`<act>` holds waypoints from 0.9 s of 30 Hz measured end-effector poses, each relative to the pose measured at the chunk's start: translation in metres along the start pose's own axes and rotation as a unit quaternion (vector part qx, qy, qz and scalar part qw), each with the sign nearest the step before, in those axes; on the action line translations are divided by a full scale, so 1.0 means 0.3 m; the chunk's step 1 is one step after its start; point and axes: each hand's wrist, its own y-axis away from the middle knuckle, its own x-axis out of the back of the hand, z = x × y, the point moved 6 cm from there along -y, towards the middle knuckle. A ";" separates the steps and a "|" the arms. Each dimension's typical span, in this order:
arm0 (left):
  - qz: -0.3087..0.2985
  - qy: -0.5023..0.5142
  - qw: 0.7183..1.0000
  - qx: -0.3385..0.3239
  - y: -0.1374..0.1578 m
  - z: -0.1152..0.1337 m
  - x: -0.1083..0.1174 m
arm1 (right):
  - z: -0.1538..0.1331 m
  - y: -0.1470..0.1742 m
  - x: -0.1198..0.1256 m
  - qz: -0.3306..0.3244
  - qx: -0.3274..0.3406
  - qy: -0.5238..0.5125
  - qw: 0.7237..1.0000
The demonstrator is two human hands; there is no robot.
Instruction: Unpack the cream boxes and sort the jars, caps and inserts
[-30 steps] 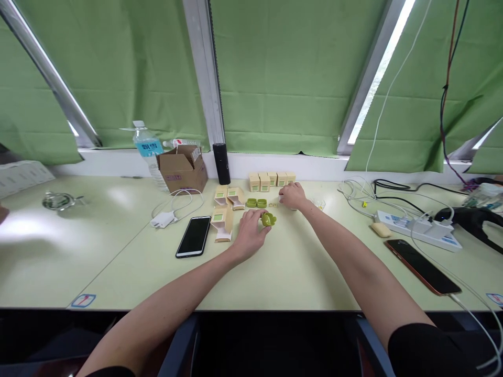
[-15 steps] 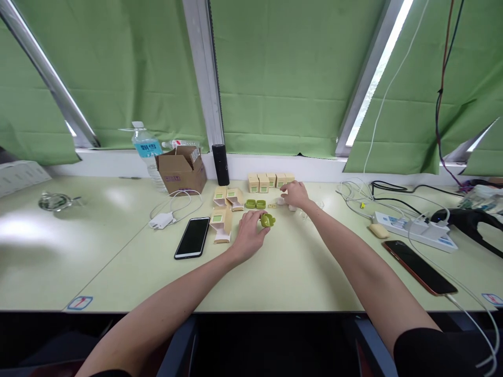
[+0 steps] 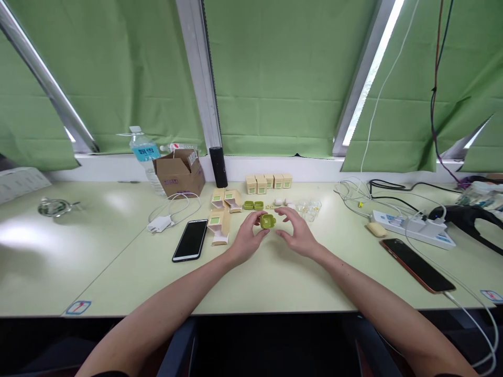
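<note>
The left hand (image 3: 247, 236) pinches a small olive-green plastic case (image 3: 268, 221) in its fingers while the right hand (image 3: 297, 234), fingers spread, hovers beside it, small cream cardboard boxes (image 3: 268, 182) and a black smartphone (image 3: 190, 239) crowding the pale green counter (image 3: 275, 277)

Hidden: my left hand (image 3: 247, 238) covers part of the green case (image 3: 268, 221) | Too small: I can't identify the clear bits (image 3: 309, 208) | Cut off: my upper arms, red phone's cable (image 3: 481, 330).
</note>
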 end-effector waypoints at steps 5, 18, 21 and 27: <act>-0.022 0.014 1.000 -0.010 0.003 0.013 -0.009 | -0.051 0.025 -0.047 -0.020 0.054 0.043 0.997; -0.022 0.193 0.978 0.076 -0.007 0.022 0.001 | -0.052 0.038 -0.017 0.041 0.069 0.005 0.997; -0.021 0.204 0.972 0.114 -0.013 -0.001 -0.008 | -0.065 0.045 -0.024 0.033 0.090 0.011 0.995; -0.040 0.263 0.951 0.156 -0.015 -0.028 -0.018 | -0.080 0.051 -0.029 0.033 0.104 0.038 0.993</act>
